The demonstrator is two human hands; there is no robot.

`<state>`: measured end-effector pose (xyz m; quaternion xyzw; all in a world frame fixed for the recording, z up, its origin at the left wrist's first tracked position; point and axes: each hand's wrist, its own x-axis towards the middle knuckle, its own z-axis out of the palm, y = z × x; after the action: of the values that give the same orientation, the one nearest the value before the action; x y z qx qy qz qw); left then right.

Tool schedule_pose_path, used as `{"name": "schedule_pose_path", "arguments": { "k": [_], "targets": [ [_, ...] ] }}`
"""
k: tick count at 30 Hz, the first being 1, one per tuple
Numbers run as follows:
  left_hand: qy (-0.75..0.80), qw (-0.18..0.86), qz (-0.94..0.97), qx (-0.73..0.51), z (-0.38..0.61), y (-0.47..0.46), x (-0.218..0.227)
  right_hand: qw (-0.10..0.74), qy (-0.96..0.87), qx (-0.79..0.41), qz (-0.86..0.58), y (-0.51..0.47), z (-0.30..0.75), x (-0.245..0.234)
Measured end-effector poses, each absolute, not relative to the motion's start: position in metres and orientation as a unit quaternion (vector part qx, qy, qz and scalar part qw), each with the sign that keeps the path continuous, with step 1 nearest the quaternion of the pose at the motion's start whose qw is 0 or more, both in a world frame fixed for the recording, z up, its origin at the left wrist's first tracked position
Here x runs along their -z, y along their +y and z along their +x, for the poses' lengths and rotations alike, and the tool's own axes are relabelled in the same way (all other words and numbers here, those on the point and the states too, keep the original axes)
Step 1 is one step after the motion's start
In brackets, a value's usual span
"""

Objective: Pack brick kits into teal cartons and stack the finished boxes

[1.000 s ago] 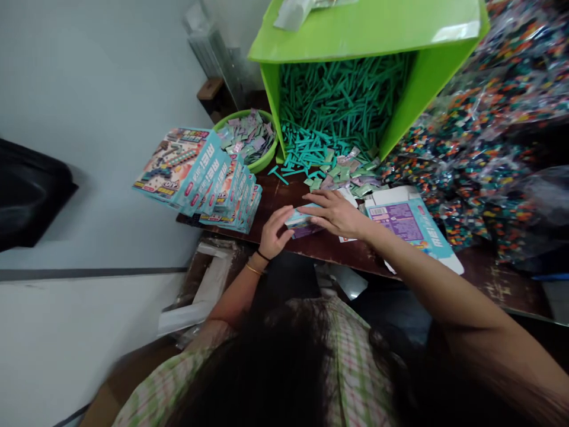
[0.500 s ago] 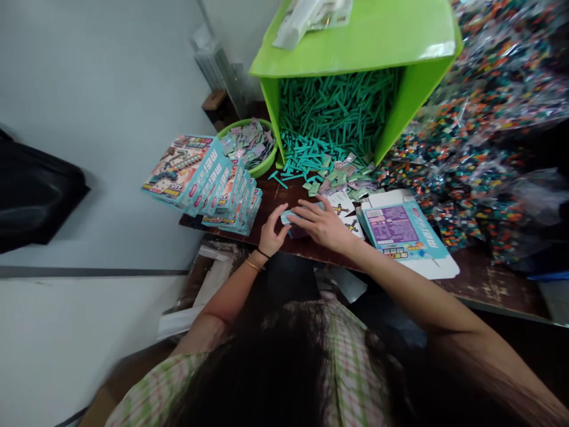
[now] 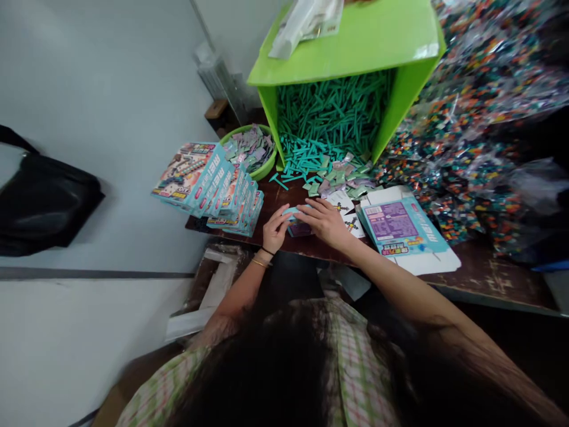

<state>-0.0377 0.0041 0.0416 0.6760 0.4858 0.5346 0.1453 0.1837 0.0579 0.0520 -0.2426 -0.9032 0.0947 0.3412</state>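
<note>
Between my two hands, at the front edge of the table, is a blue and purple cardboard box, partly hidden by my fingers. My left hand grips its left end, the fingertips on the light blue top edge. Over the right part lies my right hand, its fingers bent across the blue edge. White instruction sheets printed with a pixel figure lie just beyond my right hand. Further right are flattened blue and purple boxes with white flaps.
A stack of finished-looking blue boxes stands at the left. Behind it is a green basket of small packets. A green bin on its side spills teal sticks; small packets lie before it. Bags of colourful pieces pile up right.
My left fingers have moved in along the box's top edge, and more of its purple side shows. My right hand stays over the box. The whole view has shifted slightly.
</note>
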Motion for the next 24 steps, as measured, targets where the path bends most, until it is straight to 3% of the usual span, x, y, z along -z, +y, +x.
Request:
{"name": "schedule_pose_path", "arguments": {
  "k": [6,9,13,15,18,21,24],
  "targets": [
    [0.508,0.241,0.595,-0.574,-0.032,0.009,-0.013,0.438,-0.829,-0.067,-0.343,0.046,0.2,-0.032],
    [0.585,0.294,0.543,-0.525,-0.017,0.011,0.009,0.435,-0.81,-0.057,-0.389,0.043,0.203,-0.026],
    [0.623,0.285,0.537,-0.492,0.0,0.001,0.006,0.466,-0.788,-0.099,-0.39,0.046,0.214,-0.023],
    [0.597,0.221,0.584,-0.503,-0.002,-0.011,-0.016,0.503,-0.753,-0.132,-0.404,0.044,0.224,-0.01],
    [0.515,0.01,0.685,-0.515,-0.025,-0.039,-0.074,0.502,-0.719,-0.12,-0.465,0.037,0.234,0.028],
    [0.447,-0.237,0.695,-0.51,-0.068,-0.071,-0.152,0.424,-0.745,-0.078,-0.509,0.025,0.236,0.067],
    [0.538,-0.403,0.58,-0.46,-0.116,-0.084,-0.22,0.338,-0.771,-0.056,-0.537,0.014,0.233,0.084]
  ]
}}
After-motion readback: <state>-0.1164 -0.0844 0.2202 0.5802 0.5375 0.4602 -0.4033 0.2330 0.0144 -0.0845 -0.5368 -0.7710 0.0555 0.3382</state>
